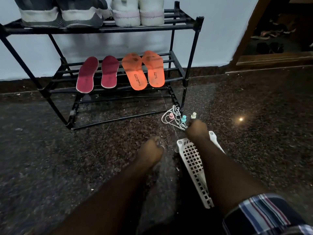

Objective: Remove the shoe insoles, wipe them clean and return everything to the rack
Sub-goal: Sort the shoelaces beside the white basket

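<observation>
1. Insoles lie in two pairs across the middle bars of the black tube rack (pixel 186 29): maroon insoles (pixel 97 74) to the left, orange insoles (pixel 143 70) to the right, toes toward the wall, heels hanging just past the front bar.
2. Grey shoes (pixel 61 14) and white shoes (pixel 137 12) stand on the top shelf, heels at its front edge.
3. Dark speckled stone floor (pixel 50 150) spreads wide and glossy in front of the rack and to the left.
4. By the rack's front right leg lie tangled white laces (pixel 171 114) with three small pastel pegs (pixel 183 118) among them.
5. The right hand (pixel 196 128) reaches over a white perforated plastic basket (pixel 193 160), fingers curled down at the laces; whether it grips them I cannot tell.
6. The left hand (pixel 151 150) hovers over the floor, fingers bunched in a loose fist; nothing shows in it.
7. A striped sleeve (pixel 264 214) covers the right upper arm.
</observation>
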The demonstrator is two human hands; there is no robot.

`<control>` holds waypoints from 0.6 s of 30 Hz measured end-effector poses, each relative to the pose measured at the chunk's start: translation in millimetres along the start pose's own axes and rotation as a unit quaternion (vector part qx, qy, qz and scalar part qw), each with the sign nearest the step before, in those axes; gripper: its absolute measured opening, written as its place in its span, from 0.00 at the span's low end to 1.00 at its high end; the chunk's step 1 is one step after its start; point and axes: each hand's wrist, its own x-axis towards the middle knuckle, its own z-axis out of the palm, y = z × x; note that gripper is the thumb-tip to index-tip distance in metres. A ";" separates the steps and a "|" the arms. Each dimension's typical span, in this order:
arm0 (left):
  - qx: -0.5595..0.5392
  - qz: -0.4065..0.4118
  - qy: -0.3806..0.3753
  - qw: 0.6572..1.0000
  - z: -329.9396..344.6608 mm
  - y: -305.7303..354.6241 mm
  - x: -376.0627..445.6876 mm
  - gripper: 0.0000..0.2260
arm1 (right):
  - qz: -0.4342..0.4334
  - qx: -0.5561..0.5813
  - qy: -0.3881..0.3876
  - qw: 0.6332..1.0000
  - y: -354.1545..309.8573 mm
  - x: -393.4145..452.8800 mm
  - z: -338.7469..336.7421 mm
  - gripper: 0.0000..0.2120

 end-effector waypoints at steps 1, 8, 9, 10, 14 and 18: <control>0.005 0.003 -0.002 1.000 0.7 0.7 8.2 0.21 | -0.003 -0.006 -0.006 1.000 1.5 11.6 1.7 0.09; 0.039 0.020 -0.004 0.999 5.0 13.3 64.3 0.20 | -0.049 -0.089 -0.069 0.992 -3.8 61.6 23.5 0.11; 0.038 0.018 -0.007 0.999 5.6 13.0 70.9 0.21 | -0.055 -0.102 -0.079 0.990 -6.1 66.3 30.4 0.13; 0.034 0.014 -0.008 0.999 6.0 11.8 76.3 0.21 | -0.061 -0.116 -0.085 0.988 -7.4 69.4 36.7 0.15; -0.003 -0.002 0.001 1.000 8.5 -1.3 88.3 0.21 | -0.095 -0.180 -0.103 0.974 -16.8 68.8 54.5 0.12; -0.115 -0.039 0.012 0.992 8.5 -5.2 92.1 0.15 | -0.117 -0.112 -0.138 0.977 -40.0 59.4 57.6 0.08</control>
